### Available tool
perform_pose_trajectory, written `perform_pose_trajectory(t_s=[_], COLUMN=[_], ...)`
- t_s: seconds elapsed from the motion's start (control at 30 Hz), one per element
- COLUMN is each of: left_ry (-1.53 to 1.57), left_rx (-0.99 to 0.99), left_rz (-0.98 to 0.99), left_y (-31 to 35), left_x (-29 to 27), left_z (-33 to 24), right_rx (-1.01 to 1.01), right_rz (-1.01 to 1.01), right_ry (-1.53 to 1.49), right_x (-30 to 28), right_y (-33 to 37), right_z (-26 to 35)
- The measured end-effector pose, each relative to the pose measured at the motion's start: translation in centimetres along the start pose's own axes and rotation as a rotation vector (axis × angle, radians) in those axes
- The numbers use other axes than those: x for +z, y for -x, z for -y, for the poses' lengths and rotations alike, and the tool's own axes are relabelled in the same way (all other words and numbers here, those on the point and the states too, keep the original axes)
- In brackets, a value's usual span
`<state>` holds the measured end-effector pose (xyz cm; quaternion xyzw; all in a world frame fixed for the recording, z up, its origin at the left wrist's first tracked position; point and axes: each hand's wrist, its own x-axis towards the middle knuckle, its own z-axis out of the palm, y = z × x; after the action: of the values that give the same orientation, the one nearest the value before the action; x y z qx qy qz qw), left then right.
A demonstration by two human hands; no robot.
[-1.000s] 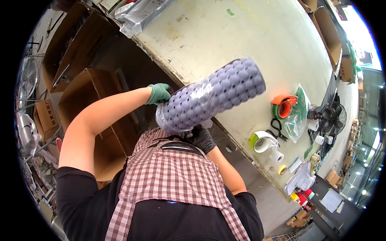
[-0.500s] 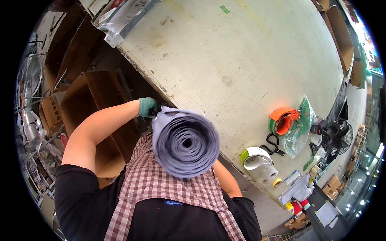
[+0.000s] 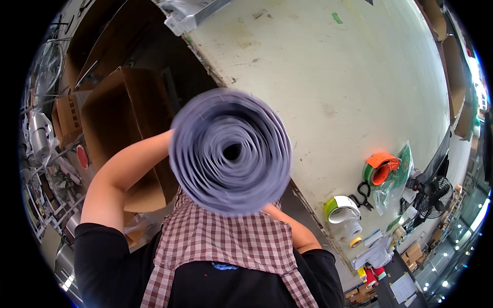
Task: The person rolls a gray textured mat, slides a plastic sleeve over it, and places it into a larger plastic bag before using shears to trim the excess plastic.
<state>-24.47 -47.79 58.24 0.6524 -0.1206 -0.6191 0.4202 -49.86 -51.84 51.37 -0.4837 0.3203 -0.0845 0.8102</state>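
A thick roll of grey-purple sheet (image 3: 231, 151) points its open end straight at the camera and fills the middle of the view. My left forearm (image 3: 128, 169) reaches up to its left edge, and my right forearm (image 3: 292, 226) comes up under its lower right. Both hands are hidden behind the roll, which stays raised between them, over the near edge of the pale worktable (image 3: 334, 77). Below the roll hangs my checked apron (image 3: 226, 246).
An open cardboard box (image 3: 118, 113) stands on the left beside the table. On the table's right end lie an orange tape dispenser (image 3: 380, 169), a white and green tape roll (image 3: 341, 209) and black scissors (image 3: 362, 195). A fan (image 3: 434, 192) stands beyond. A clear plastic bag (image 3: 190, 13) lies at the top.
The roll has swung from lying sideways to pointing end-on at the camera and has come closer. It now covers the gloved hands that showed before.
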Motion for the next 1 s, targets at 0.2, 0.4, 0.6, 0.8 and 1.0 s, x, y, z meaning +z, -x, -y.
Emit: perform_pose_trajectory(t_s=[0.2, 0.4, 0.6, 0.8, 1.0], left_ry=[-0.163, 0.417, 0.881, 0.449, -0.368], left_rx=[0.379, 0.224, 0.049, 0.196, 0.336], left_rz=[0.013, -0.037, 0.08, -0.058, -0.433], left_y=[10.3, 16.6, 19.9, 22.8, 23.3], left_x=[-1.4, -5.0, -9.0, -8.3, -6.7], left_z=[-2.8, -1.0, 0.1, -1.4, -0.7], right_rx=[-0.319, -0.154, 0.495, -0.287, -0.419], right_rz=[0.279, 0.372, 0.399, 0.46, 0.358], right_ry=[0.544, 0.381, -0.341, 0.563, 1.177], right_x=[5.1, 10.0, 14.0, 15.9, 16.3], right_y=[-0.2, 1.5, -0.2, -2.4, -0.5], right_z=[8.6, 12.1, 15.2, 14.0, 17.5])
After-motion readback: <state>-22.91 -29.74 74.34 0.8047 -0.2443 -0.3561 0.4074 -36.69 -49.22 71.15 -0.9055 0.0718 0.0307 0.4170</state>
